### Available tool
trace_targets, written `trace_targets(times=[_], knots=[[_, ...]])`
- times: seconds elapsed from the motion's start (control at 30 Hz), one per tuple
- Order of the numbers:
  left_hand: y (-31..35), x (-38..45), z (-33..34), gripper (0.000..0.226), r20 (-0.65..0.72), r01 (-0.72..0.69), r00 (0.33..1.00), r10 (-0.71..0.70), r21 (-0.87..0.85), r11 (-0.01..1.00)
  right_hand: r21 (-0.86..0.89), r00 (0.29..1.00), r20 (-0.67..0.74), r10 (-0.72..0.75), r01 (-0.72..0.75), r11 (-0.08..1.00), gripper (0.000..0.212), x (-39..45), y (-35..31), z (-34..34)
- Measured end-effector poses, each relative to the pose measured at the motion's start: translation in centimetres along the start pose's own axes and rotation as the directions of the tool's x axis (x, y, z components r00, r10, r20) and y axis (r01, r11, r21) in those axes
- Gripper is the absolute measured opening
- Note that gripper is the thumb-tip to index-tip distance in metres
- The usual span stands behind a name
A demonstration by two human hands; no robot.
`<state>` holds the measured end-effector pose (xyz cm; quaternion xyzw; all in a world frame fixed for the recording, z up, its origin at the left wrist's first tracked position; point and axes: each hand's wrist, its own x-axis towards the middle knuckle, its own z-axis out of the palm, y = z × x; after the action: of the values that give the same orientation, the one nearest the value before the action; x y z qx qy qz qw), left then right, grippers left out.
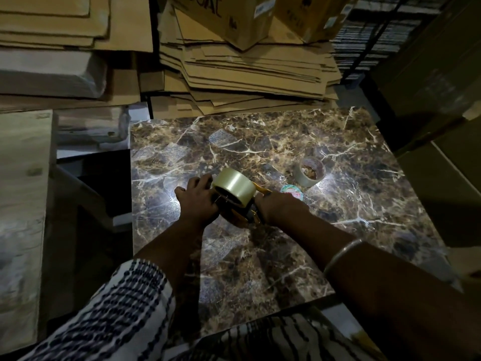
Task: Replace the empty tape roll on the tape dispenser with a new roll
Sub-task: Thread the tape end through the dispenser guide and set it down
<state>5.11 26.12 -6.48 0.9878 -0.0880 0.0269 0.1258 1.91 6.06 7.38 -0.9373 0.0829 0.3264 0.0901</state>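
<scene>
A full roll of clear tape is already seated on the yellow tape dispenser, which is held just above the marbled surface. The left hand is closed on the dispenser's front end beside the roll; the right hand is wrapped around the handle. A near-empty roll and a small core lie near. The threading step appears in hand: the tape's free end must next be found and drawn toward the blade.
</scene>
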Motion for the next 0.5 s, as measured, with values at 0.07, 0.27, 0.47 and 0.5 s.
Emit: trace_targets(times=[0.07, 0.27, 0.47, 0.5], knots=[[-0.2, 0.1, 0.4, 0.033, 0.003, -0.003, 1.000, 0.003, 0.002, 1.000, 0.023, 0.998, -0.052, 0.018, -0.017, 1.000, 0.051, 0.0, 0.1, -0.4], [0.0, -0.1, 0.1, 0.035, 0.005, -0.012, 1.000, 0.012, 0.061, 0.998, -0.037, 0.998, -0.028, -0.048, 0.047, 0.998, 0.033, -0.5, 0.9, 0.6], [0.0, 0.0, 0.6, 0.039, 0.047, -0.024, 0.999, 0.021, 0.064, 0.998, -0.120, 0.999, -0.013, -0.042, 0.040, 0.992, 0.035, -0.9, 5.0, 0.5], [-0.1, 0.0, 0.6, 0.040, 0.036, -0.028, 0.999, 0.025, 0.070, 0.997, -0.080, 0.999, -0.021, -0.025, 0.023, 0.997, 0.035, -1.1, 5.5, 0.0]])
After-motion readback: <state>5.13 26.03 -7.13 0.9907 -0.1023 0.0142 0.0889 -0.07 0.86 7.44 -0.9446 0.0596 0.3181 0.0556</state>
